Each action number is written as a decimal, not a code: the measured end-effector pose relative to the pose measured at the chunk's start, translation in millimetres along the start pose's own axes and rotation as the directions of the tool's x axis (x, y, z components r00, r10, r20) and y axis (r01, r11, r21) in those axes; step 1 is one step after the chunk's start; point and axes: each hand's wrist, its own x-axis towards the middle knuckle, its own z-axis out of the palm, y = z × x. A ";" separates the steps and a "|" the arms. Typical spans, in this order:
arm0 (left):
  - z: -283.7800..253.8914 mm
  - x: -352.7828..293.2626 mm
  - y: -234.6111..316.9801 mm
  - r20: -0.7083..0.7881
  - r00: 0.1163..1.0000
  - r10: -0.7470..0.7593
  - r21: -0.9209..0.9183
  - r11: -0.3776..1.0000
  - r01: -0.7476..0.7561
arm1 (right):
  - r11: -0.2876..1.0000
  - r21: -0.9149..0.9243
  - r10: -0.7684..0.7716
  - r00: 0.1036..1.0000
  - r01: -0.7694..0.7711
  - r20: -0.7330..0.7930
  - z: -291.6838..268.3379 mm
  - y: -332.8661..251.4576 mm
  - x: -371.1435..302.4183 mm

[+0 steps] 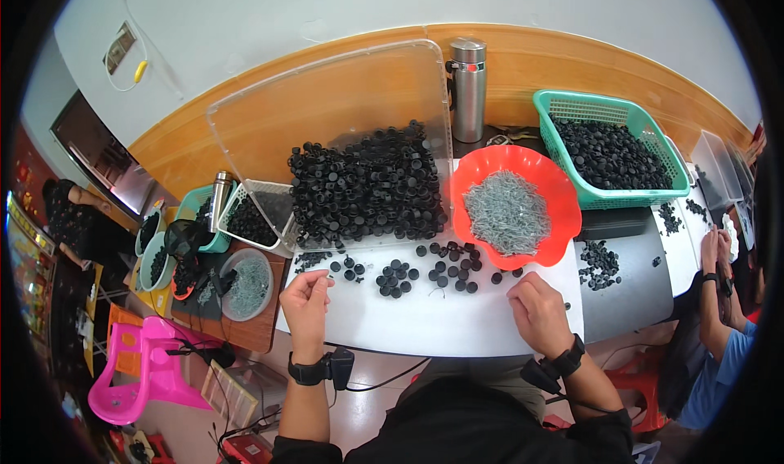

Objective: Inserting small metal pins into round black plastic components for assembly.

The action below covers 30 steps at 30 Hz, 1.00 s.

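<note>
My left hand is closed in a pinch over the left part of the white table top. Whatever its fingertips hold is too small to name. Just beyond it lie a few loose round black caps and some small black pieces. My right hand is closed too, its fingers curled below the red scalloped bowl of silvery screws; its grip is hidden. Between my hands, black caps sit in loose clusters. A clear plastic bin holds a large heap of black caps.
A steel thermos stands behind the bowl. At right is a green basket of black parts, with a small black pile in front. A co-worker's hands are at far right. A pink chair stands lower left.
</note>
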 end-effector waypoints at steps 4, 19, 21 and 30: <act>-6.5 16.1 3.2 -0.026 1.000 0.012 -0.010 1.000 -0.012 | 0.997 0.057 0.058 0.998 -0.057 -0.023 4.4 -8.9 -0.8; 79.9 77.7 28.9 0.519 0.761 0.389 0.599 0.469 -0.649 | 0.971 0.204 0.153 0.981 -0.128 -0.115 21.2 -15.1 -11.4; 90.9 85.1 20.6 0.570 0.760 0.311 0.699 0.304 -0.648 | 0.973 0.195 0.146 0.981 -0.121 -0.124 22.4 -13.8 -11.5; 116.9 92.0 13.8 0.573 0.784 0.239 0.741 0.258 -0.620 | 0.976 0.193 0.123 0.984 -0.097 -0.129 20.8 -14.2 -11.5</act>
